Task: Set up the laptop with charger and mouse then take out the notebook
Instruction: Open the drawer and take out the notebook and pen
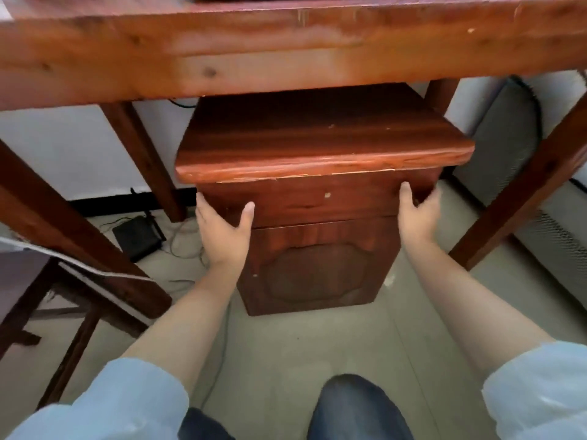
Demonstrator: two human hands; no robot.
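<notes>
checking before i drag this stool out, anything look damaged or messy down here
The stool has a chipped, pale strip along the front edge of its seat and small pale nicks on the panel below. Both hands, left and right, grip its sides. On the floor to the left, a black box sits in loose, tangled cables.

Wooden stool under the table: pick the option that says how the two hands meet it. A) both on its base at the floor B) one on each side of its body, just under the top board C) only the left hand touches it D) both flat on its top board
B: the left hand and right hand flank the wooden stool, just below its overhanging top board.
</notes>
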